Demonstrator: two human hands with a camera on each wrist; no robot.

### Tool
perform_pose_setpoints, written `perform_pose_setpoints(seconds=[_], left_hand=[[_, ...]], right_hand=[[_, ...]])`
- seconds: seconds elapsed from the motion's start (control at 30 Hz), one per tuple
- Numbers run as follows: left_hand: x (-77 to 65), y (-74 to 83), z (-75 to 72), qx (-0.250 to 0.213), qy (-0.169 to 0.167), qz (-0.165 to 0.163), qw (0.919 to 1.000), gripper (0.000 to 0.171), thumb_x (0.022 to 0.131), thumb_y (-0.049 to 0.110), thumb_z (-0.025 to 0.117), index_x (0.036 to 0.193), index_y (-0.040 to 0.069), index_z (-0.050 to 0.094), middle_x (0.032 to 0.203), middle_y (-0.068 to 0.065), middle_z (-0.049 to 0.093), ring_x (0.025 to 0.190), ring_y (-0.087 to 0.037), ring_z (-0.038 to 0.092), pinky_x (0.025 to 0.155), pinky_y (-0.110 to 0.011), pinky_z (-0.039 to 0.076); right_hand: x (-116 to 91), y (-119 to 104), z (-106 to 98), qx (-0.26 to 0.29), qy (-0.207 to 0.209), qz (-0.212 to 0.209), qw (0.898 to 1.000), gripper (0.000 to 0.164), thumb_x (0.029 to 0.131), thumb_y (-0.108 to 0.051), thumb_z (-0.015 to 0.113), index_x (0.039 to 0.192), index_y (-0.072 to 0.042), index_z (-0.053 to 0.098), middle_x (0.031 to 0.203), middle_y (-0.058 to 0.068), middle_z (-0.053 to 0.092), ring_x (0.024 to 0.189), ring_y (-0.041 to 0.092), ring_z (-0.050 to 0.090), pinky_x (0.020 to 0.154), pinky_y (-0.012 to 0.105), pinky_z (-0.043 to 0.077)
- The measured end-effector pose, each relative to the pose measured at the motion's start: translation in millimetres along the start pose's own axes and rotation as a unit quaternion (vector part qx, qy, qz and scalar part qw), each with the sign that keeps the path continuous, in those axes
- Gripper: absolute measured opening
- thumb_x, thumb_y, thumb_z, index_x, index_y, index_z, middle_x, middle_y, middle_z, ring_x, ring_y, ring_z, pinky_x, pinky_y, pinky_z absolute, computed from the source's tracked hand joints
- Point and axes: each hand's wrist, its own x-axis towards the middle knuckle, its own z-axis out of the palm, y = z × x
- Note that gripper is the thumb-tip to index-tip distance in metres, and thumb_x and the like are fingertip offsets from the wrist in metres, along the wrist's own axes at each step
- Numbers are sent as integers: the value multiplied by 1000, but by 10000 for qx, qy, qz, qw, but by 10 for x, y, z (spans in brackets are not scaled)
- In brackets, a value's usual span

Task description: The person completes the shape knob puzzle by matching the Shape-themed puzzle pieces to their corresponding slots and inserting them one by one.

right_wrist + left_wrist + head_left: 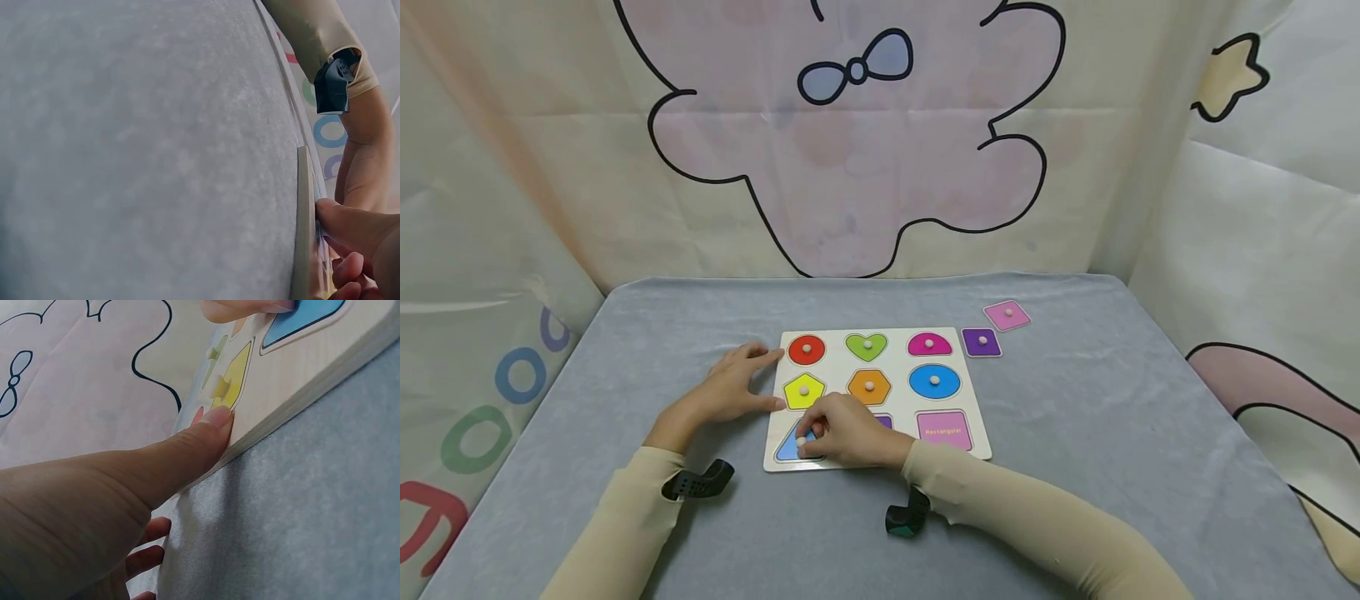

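Observation:
A white wooden knob puzzle board (pixel 835 367) lies on the cloth. My right hand (pixel 853 429) pinches the small round knob of the blue triangle (pixel 788 451), which sits at the board's near left corner; whether it lies fully flush I cannot tell. My left hand (pixel 726 392) touches the board's left edge with thumb and index finger, the fingers extended. In the left wrist view the thumb (pixel 187 440) presses that edge beside the yellow pentagon (pixel 236 378). Behind my right hand a purple spot (pixel 885 421) is mostly hidden. A pink recess (pixel 944 430) marked "Rectangular" shows at the near right.
Off the board's far right corner lie a purple square piece (pixel 973 343) and a pink knobbed piece (pixel 997 313). Red, green, magenta, orange and blue pieces fill other spots on the board. Grey cloth (pixel 1060 417) covers the table, with printed curtains (pixel 700 233) around it.

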Motion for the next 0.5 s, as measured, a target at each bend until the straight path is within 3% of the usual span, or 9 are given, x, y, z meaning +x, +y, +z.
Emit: perform_pose_setpoints(seconds=[0.2,0.5], left_hand=[[8,1,-9,33,2,-22,10000,87,77,51,75,149,16,39,146,-20,39,131,-41,36,106,-65,32],[-13,10,-12,71,20,45,10000,87,77,52,76,149,17,40,145,-19,40,130,-40,37,106,-64,33]], right_hand=[[11,9,-5,-35,-41,-58,10000,11,80,-24,80,89,-20,76,63,-6,53,63,3,47,58,15,35],[-20,37,-39,344,-292,-72,9990,24,80,-27,80,102,-19,75,71,-6,57,67,6,50,56,15,37]])
